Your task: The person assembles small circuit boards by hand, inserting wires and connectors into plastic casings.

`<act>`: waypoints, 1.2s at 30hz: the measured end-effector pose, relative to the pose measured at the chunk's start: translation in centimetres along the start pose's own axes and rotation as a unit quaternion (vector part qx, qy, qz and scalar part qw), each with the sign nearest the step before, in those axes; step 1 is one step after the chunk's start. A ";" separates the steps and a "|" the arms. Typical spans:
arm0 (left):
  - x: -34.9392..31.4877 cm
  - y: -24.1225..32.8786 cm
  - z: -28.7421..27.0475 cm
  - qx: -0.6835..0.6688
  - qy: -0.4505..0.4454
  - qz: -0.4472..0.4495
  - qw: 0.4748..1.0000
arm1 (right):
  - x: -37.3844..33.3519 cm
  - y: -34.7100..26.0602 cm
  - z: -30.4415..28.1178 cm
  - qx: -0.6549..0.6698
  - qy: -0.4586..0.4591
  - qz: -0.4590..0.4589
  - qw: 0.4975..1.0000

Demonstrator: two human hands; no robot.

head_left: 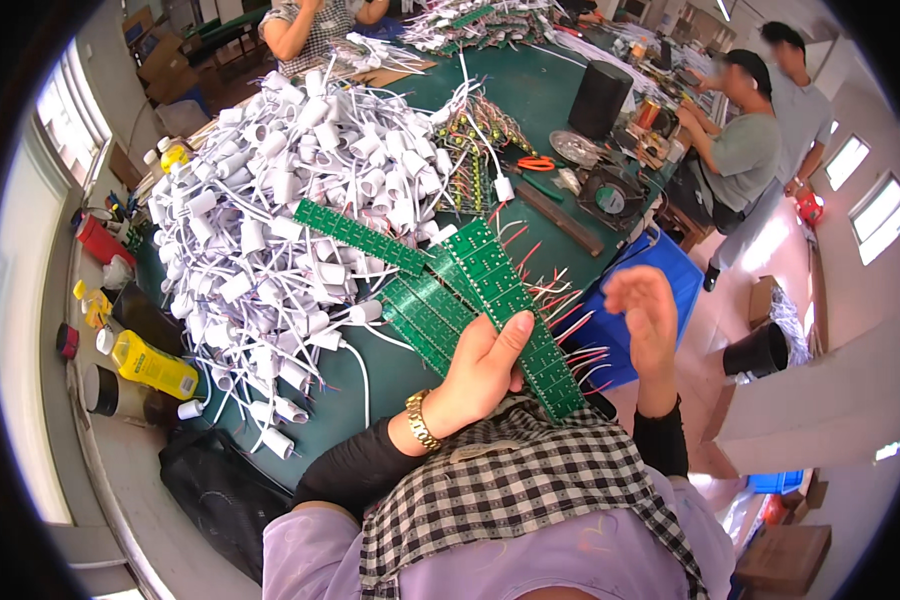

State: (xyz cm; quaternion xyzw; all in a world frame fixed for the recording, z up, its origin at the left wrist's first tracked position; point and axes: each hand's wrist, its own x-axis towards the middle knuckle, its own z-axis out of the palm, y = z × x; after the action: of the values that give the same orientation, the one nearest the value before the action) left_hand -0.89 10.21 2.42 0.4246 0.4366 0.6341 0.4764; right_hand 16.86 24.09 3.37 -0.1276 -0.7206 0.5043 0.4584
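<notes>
My left hand grips a long green circuit board panel, thumb on top, tilted in front of my apron. Short red and white wires stick out along its right edge. Beneath and beside it, more green circuit board panels lie on the table, and a narrow green board strip reaches up left against the white pile. To the right of the wires my right hand is raised, fingers loosely curved and apart, with nothing visible in it.
A large heap of white lamp sockets with cables covers the table's left. Yellow bottles stand at the left edge. Orange-handled scissors, a black fan and a black cylinder lie beyond; a blue bin sits right. Other people work nearby.
</notes>
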 end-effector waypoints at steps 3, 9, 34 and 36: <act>-0.6 1.0 0.0 0.044 -0.009 -0.031 0.999 | 2.5 -3.0 2.3 -0.004 -0.138 0.068 0.988; -0.5 1.1 -1.1 0.161 -0.090 0.068 0.980 | 5.0 -3.8 7.0 0.060 -0.167 0.117 0.977; 0.3 1.5 -3.6 0.180 -0.028 0.179 0.967 | 8.3 -1.9 8.7 0.155 -0.114 0.120 0.974; 0.5 1.6 -4.2 0.185 -0.024 0.161 0.969 | 8.6 -0.6 8.6 0.163 -0.080 0.106 0.978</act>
State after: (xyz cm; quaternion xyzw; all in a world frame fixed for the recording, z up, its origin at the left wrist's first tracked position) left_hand -5.33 9.80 2.94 0.5856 0.4606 0.5999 0.2915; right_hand 5.56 24.12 7.86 -0.0856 -0.6455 0.6694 0.3577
